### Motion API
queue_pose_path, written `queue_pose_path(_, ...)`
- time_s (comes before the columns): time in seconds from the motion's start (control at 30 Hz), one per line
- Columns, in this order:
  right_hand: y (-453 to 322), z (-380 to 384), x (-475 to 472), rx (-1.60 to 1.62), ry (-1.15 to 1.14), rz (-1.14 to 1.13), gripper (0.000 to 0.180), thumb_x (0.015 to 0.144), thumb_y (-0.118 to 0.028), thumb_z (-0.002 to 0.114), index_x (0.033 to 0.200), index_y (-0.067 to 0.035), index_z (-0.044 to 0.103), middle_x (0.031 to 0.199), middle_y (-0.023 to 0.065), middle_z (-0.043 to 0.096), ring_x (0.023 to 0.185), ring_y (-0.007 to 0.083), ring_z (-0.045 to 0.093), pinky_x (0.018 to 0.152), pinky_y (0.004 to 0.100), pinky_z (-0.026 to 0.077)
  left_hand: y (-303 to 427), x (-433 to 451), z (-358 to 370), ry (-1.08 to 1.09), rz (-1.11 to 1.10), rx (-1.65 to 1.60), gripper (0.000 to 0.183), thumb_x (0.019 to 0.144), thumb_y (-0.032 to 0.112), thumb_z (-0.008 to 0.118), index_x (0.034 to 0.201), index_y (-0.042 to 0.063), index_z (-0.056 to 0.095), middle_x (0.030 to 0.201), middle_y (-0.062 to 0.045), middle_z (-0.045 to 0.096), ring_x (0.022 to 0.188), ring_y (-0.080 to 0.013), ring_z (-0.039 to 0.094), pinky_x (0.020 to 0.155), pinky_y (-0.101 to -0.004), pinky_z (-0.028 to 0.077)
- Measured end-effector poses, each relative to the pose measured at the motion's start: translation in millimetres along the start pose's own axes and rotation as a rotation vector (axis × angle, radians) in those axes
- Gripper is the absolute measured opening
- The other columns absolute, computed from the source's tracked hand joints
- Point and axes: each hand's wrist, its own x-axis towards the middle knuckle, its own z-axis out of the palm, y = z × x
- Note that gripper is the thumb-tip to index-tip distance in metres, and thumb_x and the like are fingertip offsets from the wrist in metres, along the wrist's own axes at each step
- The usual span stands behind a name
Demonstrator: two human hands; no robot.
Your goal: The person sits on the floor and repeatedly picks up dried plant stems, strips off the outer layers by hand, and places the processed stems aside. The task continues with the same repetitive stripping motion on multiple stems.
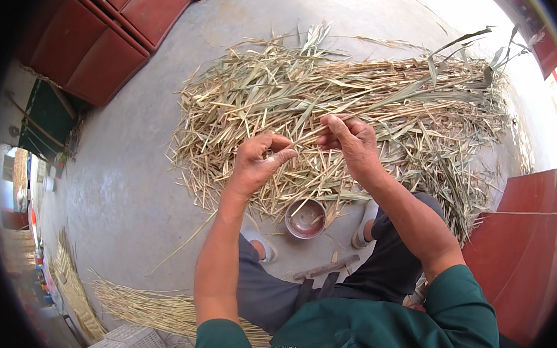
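Observation:
My left hand (pixel 266 160) pinches a thin straw stalk (pixel 308 137) between thumb and fingertips, over the near left part of a straw heap (pixel 360 90). Up and to the right, my right hand (pixel 345 135) has its thumb and curled fingers closed on the same stalk, which slants between the two hands. Below them, between my feet, a small metal bowl (pixel 305 218) with some liquid and a few straw bits sits on the concrete floor.
A piece of wood (pixel 328 267) lies between my legs. Peeled stalks (pixel 146 304) are laid out at lower left, beside a woven straw piece (pixel 73 290). Red padded seats (pixel 90 47) stand at upper left, and a red panel (pixel 528 242) at right. Long dry leaves (pixel 427 94) stick out of the heap.

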Motion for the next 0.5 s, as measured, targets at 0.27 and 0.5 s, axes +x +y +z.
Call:
queue_pose_path(0.27, 6, 1, 0, -0.016, -0.048, 0.018, 0.029, 0.100, -0.027, 0.066, 0.107, 0.001, 0.064, 0.092, 0.0109, 0.072, 0.080, 0.0169, 0.072, 0.072, 0.0286, 0.060, 9, -1, 24, 0.212, 0.255, 0.250, 0.014, 0.077, 0.008, 0.084, 0.084, 0.005, 0.072, 0.076, -0.006, 0.068, 0.068, -0.0233, 0.063, 0.064, -0.0361, 0.048)
queue_pose_path(0.5, 2, 6, -1, 0.009, 0.037, 0.113, 0.026, 0.099, -0.029, 0.067, 0.098, -0.003, 0.063, 0.088, 0.0094, 0.071, 0.073, 0.0149, 0.070, 0.065, 0.0276, 0.059, 33, -5, 4, 0.552, 0.222, 0.197, 0.018, 0.079, 0.013, 0.085, 0.086, 0.007, 0.069, 0.082, -0.004, 0.068, 0.071, -0.0212, 0.062, 0.068, -0.0335, 0.044)
